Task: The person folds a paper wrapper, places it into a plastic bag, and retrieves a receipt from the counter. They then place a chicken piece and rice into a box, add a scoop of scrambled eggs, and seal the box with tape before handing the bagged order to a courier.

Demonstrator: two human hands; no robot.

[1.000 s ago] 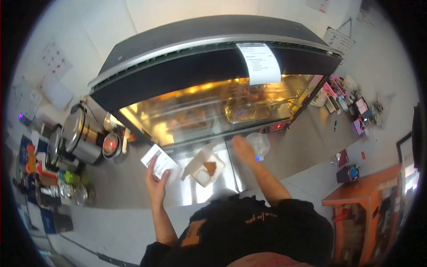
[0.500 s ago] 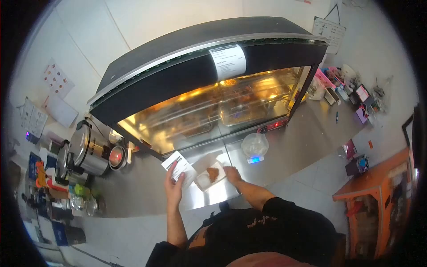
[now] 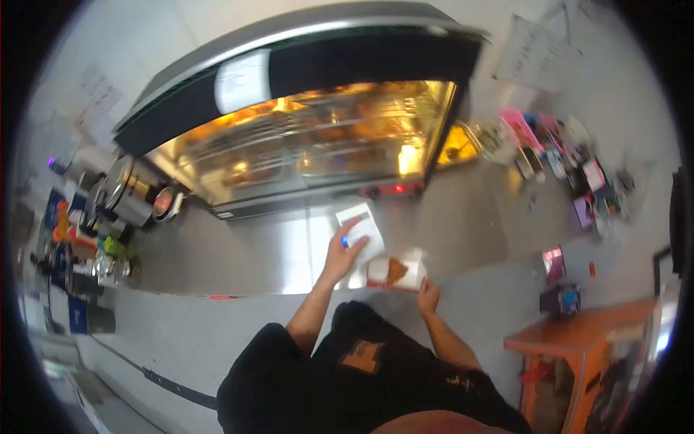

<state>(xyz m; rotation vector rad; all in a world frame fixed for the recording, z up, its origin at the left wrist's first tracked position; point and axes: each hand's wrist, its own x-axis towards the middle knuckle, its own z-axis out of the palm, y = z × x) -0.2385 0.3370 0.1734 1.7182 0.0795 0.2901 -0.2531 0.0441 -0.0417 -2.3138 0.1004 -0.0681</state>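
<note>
Left hand: a narrow grip here, the left hand has the white paper slip between thumb and fingers, at 10 o'clock from the box.
Right hand: closed in on the edge, the right hand has its grip on the food box at the box's 4 o'clock corner.
Box: there it is, open, at the near edge of the steel table; whether it rests there or is lifted, I cannot tell.
Filling: a brown fried piece in the middle, a white portion beside it at 9 o'clock.
Warmer: up at 11 o'clock from the box, the black-framed warming case glows yellow, food on its racks, a blurred sheet on its front band.
Tray: at 1 o'clock, a yellow-lit tray just beside the case.
Clutter: between 1 and 2 o'clock, a pink basket among small items.
Cooker: out near 10 o'clock, a steel cooker, with a red-centred bowl just beside it.
Floor: at 4 o'clock, an orange cabinet.
</note>
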